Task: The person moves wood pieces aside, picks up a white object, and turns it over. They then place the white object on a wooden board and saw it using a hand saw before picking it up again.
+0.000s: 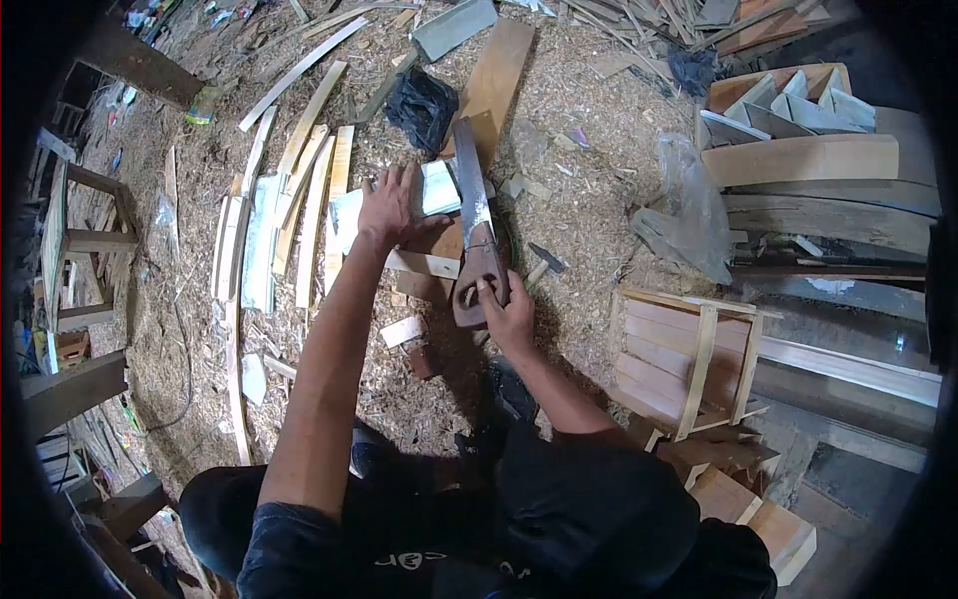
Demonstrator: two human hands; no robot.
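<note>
My right hand [509,317] is wrapped round the wooden handle of a hand saw [472,185], whose blade points away from me. The blade lies at the right end of a pale board [437,188]. My left hand [389,208] rests on top of that board, palm down with the fingers stretched forward. Under the board is a brown wooden support [449,240], partly hidden by my hand and the saw. A hammer [546,260] lies on the ground just right of the saw handle.
Several wood strips [317,220] lie on the shavings to the left. A black plastic bag [421,108] and a brown plank [499,70] are ahead. On the right stand a slatted wooden crate [689,359], a clear plastic bag [684,215] and a box of wood pieces [788,110].
</note>
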